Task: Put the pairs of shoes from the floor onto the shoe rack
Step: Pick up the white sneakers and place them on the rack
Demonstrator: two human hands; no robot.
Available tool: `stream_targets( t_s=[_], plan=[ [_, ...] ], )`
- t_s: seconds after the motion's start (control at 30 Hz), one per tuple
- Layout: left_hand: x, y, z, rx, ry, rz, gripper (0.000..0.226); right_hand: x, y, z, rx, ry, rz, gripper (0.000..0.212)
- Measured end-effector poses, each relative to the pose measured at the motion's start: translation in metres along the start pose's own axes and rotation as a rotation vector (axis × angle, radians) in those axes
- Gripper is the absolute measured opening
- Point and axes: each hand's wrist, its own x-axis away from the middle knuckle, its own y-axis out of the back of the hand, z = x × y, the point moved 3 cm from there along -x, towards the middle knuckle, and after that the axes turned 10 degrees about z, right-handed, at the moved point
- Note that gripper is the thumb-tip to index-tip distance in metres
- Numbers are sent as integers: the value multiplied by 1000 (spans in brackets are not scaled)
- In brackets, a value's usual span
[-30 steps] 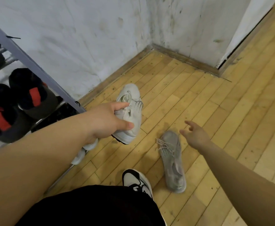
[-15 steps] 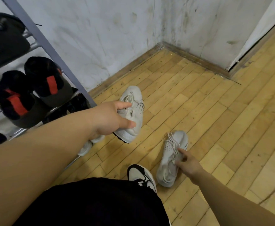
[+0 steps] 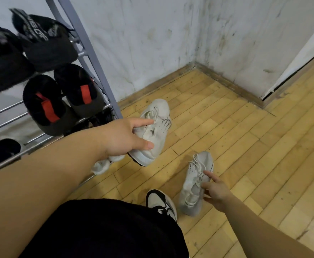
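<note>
One white sneaker hangs clasped in the left hand; the right hand grips its mate.

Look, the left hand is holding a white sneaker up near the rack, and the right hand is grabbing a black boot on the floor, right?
Not quite. In the head view the right hand is taking hold of the other white sneaker on the floor, not a black boot. The left hand does hold a white sneaker up near the rack.

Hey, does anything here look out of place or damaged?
The walls are badly scuffed and stained, worst near the corner. One white sneaker lies on the floor at the right hand, its mate in the left hand.
</note>
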Motion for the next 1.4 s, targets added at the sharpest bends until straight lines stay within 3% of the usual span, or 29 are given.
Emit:
stream_targets(
  t_s=[0.23, 0.5, 0.7, 0.87, 1.07, 1.27, 1.4],
  plan=[
    [53, 10, -29, 73, -247, -129, 74, 100, -61, 113, 107, 362, 173, 55],
    [182, 21, -64, 193, -557, -526, 79, 249, -157, 237, 257, 915, 207, 52],
    [303, 44, -27, 256, -648, -775, 79, 316, -252, 257, 359, 1043, 358, 50],
    [388, 63, 37, 302, -613, -980, 79, 361, -350, 245, 533, 959, 639, 48],
    [459, 71, 118, 362, -519, -1177, 81, 359, -435, 190, 943, 520, 960, 48],
    [481, 74, 185, 564, -484, -1258, 79, 300, -492, 119, 1112, 211, 1002, 47],
    [487, 89, 207, 554, -470, -1301, 79, 267, -519, 94, 1125, 170, 920, 46]
  ],
)
